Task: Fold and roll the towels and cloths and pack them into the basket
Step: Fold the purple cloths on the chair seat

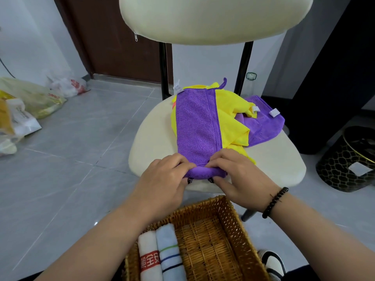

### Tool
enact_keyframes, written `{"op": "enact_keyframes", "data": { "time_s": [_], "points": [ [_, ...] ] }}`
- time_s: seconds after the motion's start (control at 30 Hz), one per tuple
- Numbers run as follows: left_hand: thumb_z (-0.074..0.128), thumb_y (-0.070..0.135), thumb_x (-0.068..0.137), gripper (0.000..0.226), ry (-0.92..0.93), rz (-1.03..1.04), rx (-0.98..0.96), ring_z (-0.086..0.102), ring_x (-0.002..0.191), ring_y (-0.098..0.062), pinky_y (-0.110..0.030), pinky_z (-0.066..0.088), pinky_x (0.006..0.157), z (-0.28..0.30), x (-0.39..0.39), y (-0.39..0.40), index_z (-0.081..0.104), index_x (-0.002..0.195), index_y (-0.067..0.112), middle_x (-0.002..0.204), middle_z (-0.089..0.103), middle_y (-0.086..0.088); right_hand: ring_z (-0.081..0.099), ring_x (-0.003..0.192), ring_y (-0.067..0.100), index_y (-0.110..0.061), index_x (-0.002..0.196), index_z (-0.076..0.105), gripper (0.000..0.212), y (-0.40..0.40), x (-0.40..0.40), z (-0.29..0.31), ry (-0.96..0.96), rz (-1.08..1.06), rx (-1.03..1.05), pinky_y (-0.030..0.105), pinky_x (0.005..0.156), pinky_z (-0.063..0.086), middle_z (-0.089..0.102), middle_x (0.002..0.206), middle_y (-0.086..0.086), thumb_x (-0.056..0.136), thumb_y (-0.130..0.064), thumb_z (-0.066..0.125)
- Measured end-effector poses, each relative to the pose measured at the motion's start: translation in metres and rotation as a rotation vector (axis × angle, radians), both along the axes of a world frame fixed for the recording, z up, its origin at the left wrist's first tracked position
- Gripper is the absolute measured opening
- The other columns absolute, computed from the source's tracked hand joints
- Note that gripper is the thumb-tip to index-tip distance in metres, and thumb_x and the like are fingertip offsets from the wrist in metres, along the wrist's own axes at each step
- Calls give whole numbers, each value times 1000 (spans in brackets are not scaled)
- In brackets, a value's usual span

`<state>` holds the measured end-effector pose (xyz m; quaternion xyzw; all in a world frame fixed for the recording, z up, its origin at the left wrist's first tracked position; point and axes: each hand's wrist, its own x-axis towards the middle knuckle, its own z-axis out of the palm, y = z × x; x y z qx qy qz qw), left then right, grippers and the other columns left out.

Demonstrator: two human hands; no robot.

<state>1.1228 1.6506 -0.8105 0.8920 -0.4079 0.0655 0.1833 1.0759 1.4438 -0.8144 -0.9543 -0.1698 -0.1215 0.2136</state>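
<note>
A folded purple cloth (pixel 197 126) lies lengthwise on the cream chair seat (pixel 154 138), its near end turned over into a small roll at the seat's front edge. Both hands are on that roll: the left hand (pixel 165 175) curls its fingers over the left side with the thumb tucked beneath, and the right hand (pixel 236 171), a dark bead bracelet (pixel 275 201) at its wrist, grips the right side the same way. Under and beside the strip sits a crumpled yellow cloth (pixel 231 122), and a second purple cloth (pixel 263 122) lies further right on the seat, touching the yellow one. On the floor just in front of the chair stands the wicker basket (pixel 233 216). Along its left side two rolled towels lie side by side, a white one with a red band (pixel 149 254) and a pale blue striped one (pixel 169 252). Plastic bags (pixel 26 106) lie on the floor by the wall to the left.
</note>
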Motion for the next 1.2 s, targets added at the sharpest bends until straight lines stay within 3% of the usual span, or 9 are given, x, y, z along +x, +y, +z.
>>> {"op": "enact_keyframes", "data": {
  "time_s": [0.1, 0.2, 0.33, 0.47, 0.6, 0.8, 0.93, 1.07, 1.2],
  "points": [
    [39, 32, 87, 39, 106, 34, -55, 51, 103, -12, -33, 41, 89, 0, 2, -2, 58, 121, 24, 110, 57, 8, 47, 94, 9, -14, 104, 67, 27, -4, 2, 0, 35, -18, 62, 25, 83, 42, 57, 101, -1, 83, -26, 55],
    [45, 30, 91, 27, 174, 78, -127, 47, 103, -7, -31, 36, 91, 1, 4, -4, 54, 117, 27, 108, 55, 14, 41, 93, 3, -14, 106, 68, 29, -6, 3, 1, 65, -35, 73, 22, 84, 37, 58, 100, -2, 85, -28, 54],
    [54, 27, 92, 6, 302, 142, -225, 49, 81, -6, -29, 37, 76, 5, 8, -10, 51, 98, 27, 86, 54, 17, 44, 90, 10, -17, 109, 67, 32, -4, 7, 5, 107, -69, 90, 27, 82, 37, 58, 95, -2, 88, -33, 48],
    [57, 29, 90, 6, 353, 228, -234, 46, 56, -1, -16, 31, 53, 8, 13, -15, 52, 88, 26, 64, 49, 15, 43, 88, 11, -23, 108, 66, 35, -3, 11, 7, 135, -123, 91, 32, 81, 38, 60, 92, -4, 88, -39, 42],
    [57, 33, 88, 11, 306, 308, -218, 48, 60, -4, -16, 31, 52, 10, 14, -22, 52, 82, 26, 63, 50, 13, 47, 86, 11, -24, 99, 65, 30, 1, 15, 6, 122, -190, 128, 37, 80, 43, 62, 89, -9, 86, -42, 45],
    [59, 40, 85, 10, 194, 375, -157, 52, 89, -12, -34, 47, 83, 7, 23, -21, 57, 86, 31, 93, 45, 11, 50, 85, 16, -26, 96, 55, 19, 10, 23, 1, 75, -319, 144, 36, 77, 45, 60, 86, -4, 87, -42, 57],
    [61, 23, 84, 2, 15, 250, -181, 54, 88, -16, -40, 49, 77, 7, 21, -21, 60, 86, 23, 89, 51, 9, 53, 87, 20, -20, 96, 62, 15, 15, 23, 3, -98, -276, 107, 39, 75, 47, 59, 92, -1, 85, -31, 60],
    [45, 31, 84, 22, -101, 170, -96, 56, 83, -18, -40, 48, 69, 8, 16, -21, 64, 87, 20, 86, 57, 6, 55, 80, 26, -17, 89, 70, 17, 17, 21, 2, -216, -174, -30, 44, 64, 46, 60, 89, 1, 85, -17, 53],
    [53, 39, 77, 29, -89, 149, -34, 55, 88, -17, -36, 47, 73, 6, 13, -18, 66, 96, 21, 92, 57, 6, 58, 81, 26, -16, 96, 72, 31, 15, 16, 1, -187, -167, -95, 44, 63, 47, 64, 90, 0, 84, -21, 44]
  ]
}}
